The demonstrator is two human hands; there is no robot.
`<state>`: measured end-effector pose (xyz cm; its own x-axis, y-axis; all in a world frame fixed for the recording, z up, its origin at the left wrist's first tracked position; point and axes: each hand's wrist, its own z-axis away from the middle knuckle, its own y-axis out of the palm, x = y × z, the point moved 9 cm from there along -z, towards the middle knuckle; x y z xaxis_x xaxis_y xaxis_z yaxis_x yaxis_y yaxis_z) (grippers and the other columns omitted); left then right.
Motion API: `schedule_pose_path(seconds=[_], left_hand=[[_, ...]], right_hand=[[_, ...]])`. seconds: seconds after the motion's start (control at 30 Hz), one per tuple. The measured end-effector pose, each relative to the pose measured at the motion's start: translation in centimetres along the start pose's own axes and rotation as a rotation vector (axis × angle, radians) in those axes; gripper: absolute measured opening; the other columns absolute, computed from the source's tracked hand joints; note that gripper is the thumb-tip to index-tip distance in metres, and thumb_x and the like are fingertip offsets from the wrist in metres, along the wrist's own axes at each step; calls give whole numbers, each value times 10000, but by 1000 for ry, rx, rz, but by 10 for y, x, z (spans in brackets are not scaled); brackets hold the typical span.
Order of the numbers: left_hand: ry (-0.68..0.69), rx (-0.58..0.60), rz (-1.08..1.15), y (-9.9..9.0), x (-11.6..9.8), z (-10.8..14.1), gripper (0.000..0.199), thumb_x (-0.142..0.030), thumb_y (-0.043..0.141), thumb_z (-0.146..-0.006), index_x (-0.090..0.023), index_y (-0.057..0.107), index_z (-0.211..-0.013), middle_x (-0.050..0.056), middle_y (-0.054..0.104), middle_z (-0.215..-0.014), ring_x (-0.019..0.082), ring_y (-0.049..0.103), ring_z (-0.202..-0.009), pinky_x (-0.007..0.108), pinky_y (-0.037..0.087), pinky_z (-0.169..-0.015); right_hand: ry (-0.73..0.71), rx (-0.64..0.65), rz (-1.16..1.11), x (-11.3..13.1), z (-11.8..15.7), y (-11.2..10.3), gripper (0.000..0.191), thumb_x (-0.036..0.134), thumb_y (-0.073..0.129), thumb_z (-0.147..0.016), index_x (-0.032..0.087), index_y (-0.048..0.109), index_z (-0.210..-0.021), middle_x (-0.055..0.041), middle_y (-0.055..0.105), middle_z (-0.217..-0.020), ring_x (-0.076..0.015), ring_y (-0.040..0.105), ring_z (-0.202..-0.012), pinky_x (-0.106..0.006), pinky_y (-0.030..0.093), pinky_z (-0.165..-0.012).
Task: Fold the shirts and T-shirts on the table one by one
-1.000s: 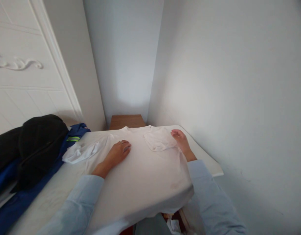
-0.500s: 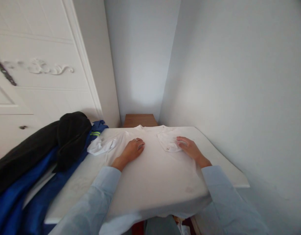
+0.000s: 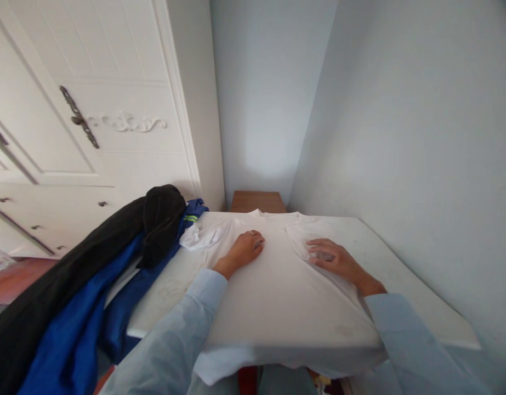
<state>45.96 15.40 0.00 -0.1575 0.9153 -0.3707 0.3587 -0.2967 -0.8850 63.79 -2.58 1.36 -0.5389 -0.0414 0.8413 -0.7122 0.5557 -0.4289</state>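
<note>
The white shirt (image 3: 273, 299) lies spread on the table (image 3: 421, 299), right-side sleeve (image 3: 300, 241) turned inward, left-side sleeve (image 3: 201, 236) yet to be, the left hand (image 3: 245, 248) resting loosely open on it, the right hand (image 3: 337, 260) bent-fingered, its hold on cloth unclear.

The shirt (image 3: 289, 307) lies across the tabletop (image 3: 417, 291), hem over the near edge; clothes (image 3: 84, 269) sit left, the wardrobe (image 3: 141, 99) behind them, a wall (image 3: 421, 137) along the right.

White shirt (image 3: 285, 296), mostly flat on white table (image 3: 404, 285)
</note>
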Motion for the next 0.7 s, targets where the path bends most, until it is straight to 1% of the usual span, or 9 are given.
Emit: schedule_pose_path(seconds=[0.07,0.13,0.2,0.27,0.33,0.43,0.53,0.7], left_hand=[[-4,7,-8,-1,0,0,260,-205,502,-919,-155,701,-1078,125,676,-1212,250,627,-1115,382,468,-1036],[-3,7,-12,-1,0,0,263,-203,502,-918,-147,700,-1082,128,676,-1211,254,620,-1128,380,463,-1042],[-2,2,-9,-1,0,0,264,-201,500,-918,-157,699,-1085,121,676,-1209,251,615,-1138,381,461,-1047],[-9,-5,-3,-1,2,0,260,-200,503,-916,-166,701,-1081,114,680,-1201,247,617,-1135,383,464,-1045],[-13,-8,-1,0,3,-1,259,-202,507,-917,-161,703,-1080,117,680,-1200,251,618,-1132,387,467,-1043],[-16,-9,-1,0,4,-1,262,-202,510,-918,-150,706,-1084,125,680,-1204,256,622,-1128,389,470,-1042],[-12,-18,3,0,4,0,261,-189,518,-908,-154,707,-1086,122,683,-1202,252,622,-1135,384,470,-1049],[-23,-42,52,3,7,1,236,-200,546,-896,-180,718,-1058,107,695,-1193,244,633,-1135,390,478,-1042]], right_hand=[[-27,20,40,-1,0,2,205,315,900,-552,281,772,-710,-66,764,-1017,-296,687,-1041,-533,512,-1013],[-33,40,50,-3,1,3,138,333,863,-622,278,776,-715,-64,763,-1023,-282,689,-1030,-506,545,-966],[-21,53,8,-3,3,3,111,354,826,-683,275,787,-751,-70,750,-1094,-285,679,-1060,-474,584,-892],[-12,67,-38,-1,5,3,114,359,826,-689,269,790,-750,-78,738,-1143,-301,659,-1107,-455,595,-858],[4,95,-52,1,7,4,119,364,833,-681,266,788,-731,-78,749,-1109,-306,660,-1103,-462,583,-879],[47,132,-46,-3,8,7,166,421,782,-735,261,797,-777,-77,763,-1035,-292,683,-1024,-475,563,-898],[31,145,6,-5,8,10,246,477,715,-791,249,802,-824,-82,762,-1003,-282,682,-981,-469,536,-912],[23,232,101,-2,9,18,337,529,647,-834,223,777,-780,-91,751,-926,-258,683,-894,-418,529,-868]])
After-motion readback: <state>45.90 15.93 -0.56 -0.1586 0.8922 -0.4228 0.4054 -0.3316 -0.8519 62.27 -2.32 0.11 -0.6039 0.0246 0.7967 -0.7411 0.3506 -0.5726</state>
